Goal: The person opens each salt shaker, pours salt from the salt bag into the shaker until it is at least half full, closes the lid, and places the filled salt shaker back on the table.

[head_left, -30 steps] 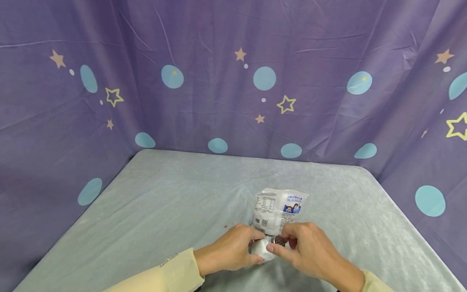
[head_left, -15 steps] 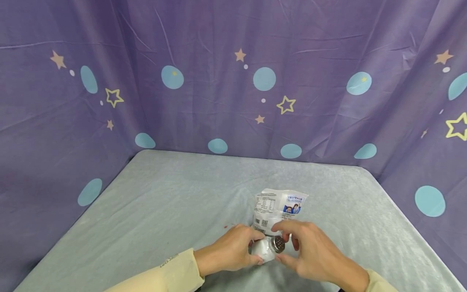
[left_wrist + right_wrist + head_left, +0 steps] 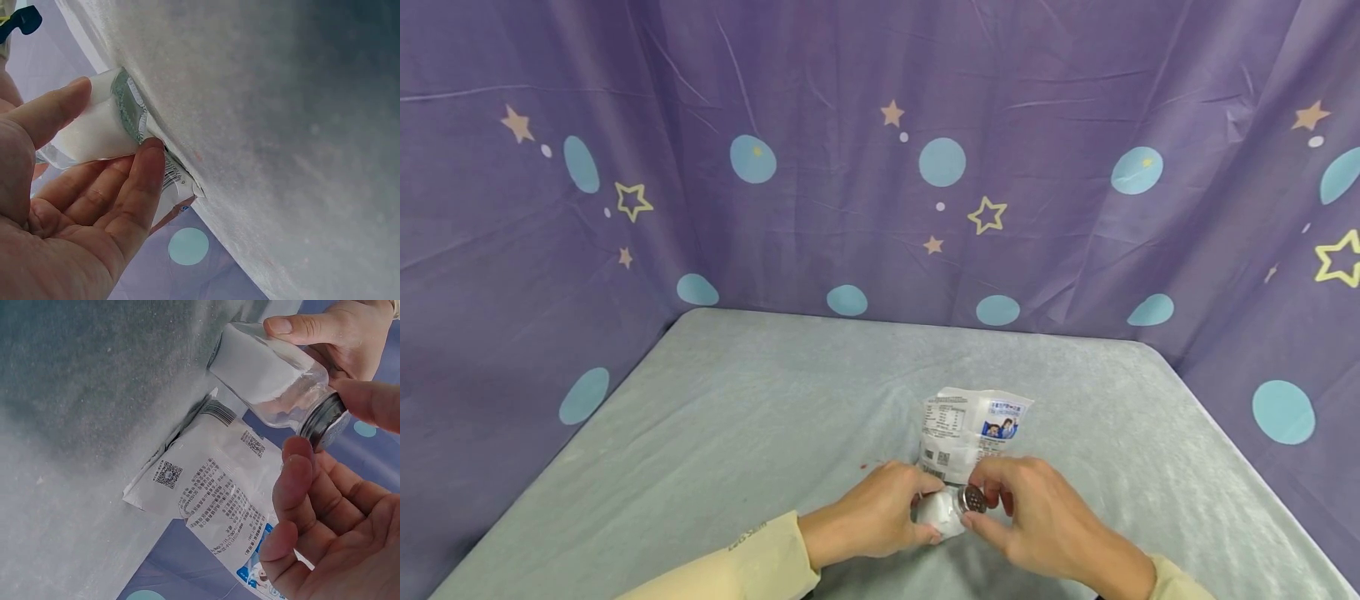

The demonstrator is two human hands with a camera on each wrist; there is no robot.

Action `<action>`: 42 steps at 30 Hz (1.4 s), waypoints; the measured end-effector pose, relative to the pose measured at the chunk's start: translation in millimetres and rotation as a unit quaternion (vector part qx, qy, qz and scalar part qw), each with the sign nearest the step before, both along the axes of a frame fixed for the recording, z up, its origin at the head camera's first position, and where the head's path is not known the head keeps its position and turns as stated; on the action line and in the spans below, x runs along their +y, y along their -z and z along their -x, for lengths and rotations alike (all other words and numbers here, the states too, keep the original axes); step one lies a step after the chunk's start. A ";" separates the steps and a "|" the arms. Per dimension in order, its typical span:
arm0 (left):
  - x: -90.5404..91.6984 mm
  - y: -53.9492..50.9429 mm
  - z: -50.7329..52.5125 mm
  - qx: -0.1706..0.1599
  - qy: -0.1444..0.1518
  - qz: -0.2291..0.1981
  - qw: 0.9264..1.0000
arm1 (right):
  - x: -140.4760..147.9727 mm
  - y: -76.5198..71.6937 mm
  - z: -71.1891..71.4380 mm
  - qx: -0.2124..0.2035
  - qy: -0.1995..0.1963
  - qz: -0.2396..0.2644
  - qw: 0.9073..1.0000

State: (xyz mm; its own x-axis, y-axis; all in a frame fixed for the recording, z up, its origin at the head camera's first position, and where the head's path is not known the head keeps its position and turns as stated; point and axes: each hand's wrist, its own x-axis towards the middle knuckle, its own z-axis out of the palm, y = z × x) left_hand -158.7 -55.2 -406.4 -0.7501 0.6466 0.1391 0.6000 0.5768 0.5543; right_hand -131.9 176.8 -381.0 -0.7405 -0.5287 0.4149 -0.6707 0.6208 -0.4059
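A clear glass salt shaker full of white grains tilts to the right, its perforated metal cap facing right and toward me. My left hand grips the glass body between thumb and fingers; in the left wrist view the thick glass base shows between them. At the cap, my right hand pinches the rim with thumb and index finger, and the right wrist view shows both digits against the metal cap. The other right fingers curl loosely below it.
Just behind the hands stands a white printed pouch with a blue picture. Small red specks mark the pale cloth-covered table. A purple patterned curtain surrounds the table's back and sides.
My right fingers opened away from the cap half a second ago and now close on its rim again. The left hand, shaker body and pouch stay in place.
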 end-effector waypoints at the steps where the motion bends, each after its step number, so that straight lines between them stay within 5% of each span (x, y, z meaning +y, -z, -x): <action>1: -0.1 0.2 0.1 -0.001 0.001 -0.001 1.000 | -0.5 0.6 0.1 0.005 0.003 -0.001 1.000; 26: 0.4 0.6 0.3 -0.002 0.002 0.002 1.000 | -4.4 7.0 0.8 0.047 0.015 0.023 0.999; 42: -4.7 1.9 1.8 -0.006 0.006 -0.020 1.000 | -2.0 7.3 0.7 0.011 0.045 0.019 0.999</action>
